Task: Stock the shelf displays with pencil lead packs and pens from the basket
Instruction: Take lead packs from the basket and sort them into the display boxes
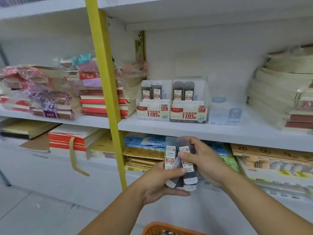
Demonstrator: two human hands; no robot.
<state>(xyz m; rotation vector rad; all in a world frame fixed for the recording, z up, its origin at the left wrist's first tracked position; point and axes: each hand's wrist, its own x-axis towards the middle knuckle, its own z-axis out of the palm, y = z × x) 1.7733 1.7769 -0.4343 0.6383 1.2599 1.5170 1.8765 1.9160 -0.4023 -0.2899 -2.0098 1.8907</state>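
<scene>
Both my hands hold a small bunch of grey pencil lead packs (170,158) in front of the lower shelf, labels upside down. My left hand (160,182) grips them from below with the thumb across the front. My right hand (203,163) pinches the right-hand pack (186,160) from the side. On the middle shelf stand two display boxes with lead packs upright in them: the HB 0.5 display (153,109) and the HB 0.7 display (188,111). A pale blue display (225,114) stands to their right. The orange basket (162,228) shows at the bottom edge.
A yellow upright post (108,92) divides the shelving just left of the displays. Stacks of red and purple wrapped notebooks (55,95) fill the left bay. Beige paper stacks (281,92) sit at the right. Packs of paper and envelopes (271,160) lie on the lower shelf.
</scene>
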